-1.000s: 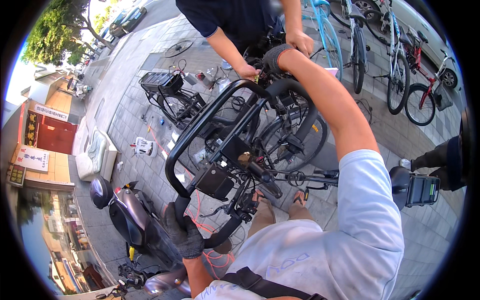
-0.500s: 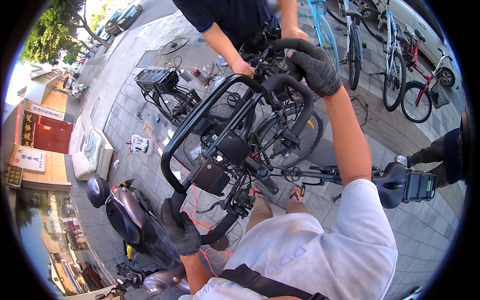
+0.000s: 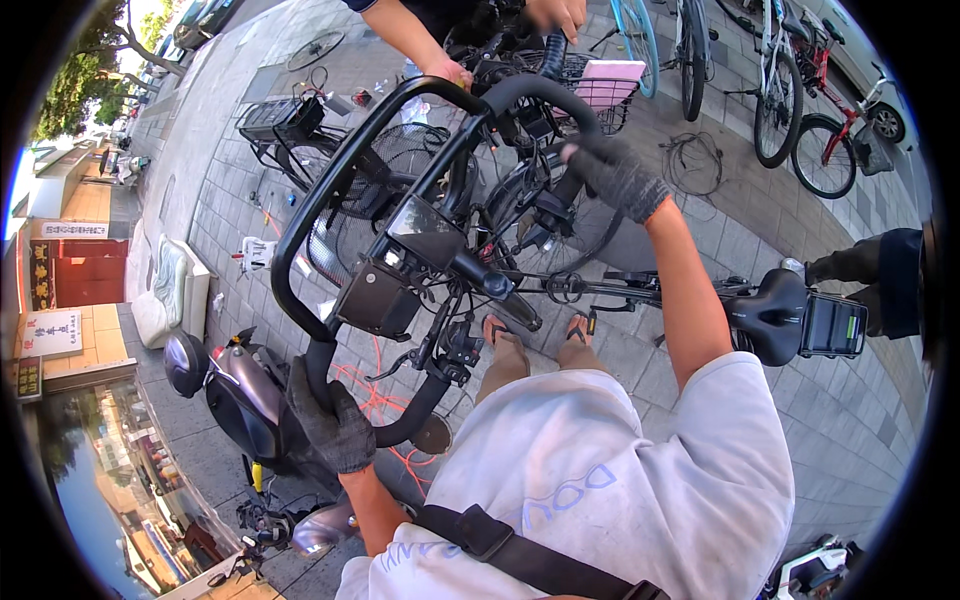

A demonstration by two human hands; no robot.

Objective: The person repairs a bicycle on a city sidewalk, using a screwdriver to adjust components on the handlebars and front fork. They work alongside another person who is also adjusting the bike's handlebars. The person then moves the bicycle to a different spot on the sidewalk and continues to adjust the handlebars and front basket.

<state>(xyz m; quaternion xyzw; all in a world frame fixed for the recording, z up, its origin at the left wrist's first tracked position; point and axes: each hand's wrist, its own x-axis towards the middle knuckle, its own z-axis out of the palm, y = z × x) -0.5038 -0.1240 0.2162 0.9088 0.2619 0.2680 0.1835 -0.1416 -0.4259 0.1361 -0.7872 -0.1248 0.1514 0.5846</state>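
Grasping the black bar (image 3: 297, 240), the gloved left hand (image 3: 335, 420) is closed around its near left side. The right hand (image 3: 615, 175) has just come back from beside the other person's hand (image 3: 447, 72) to the bar's right side, so both hands are now at one bar; whether the right fingers are clenched, I cannot tell from here. This bar stands in front of the wearer's body, with the saddle (image 3: 770, 315) off to the right. Below it is grey pavement (image 3: 840, 430), where a red cord (image 3: 375, 395) lies. Farther out are a scooter (image 3: 262, 400) on the left and a red bike (image 3: 835, 150) at upper right.
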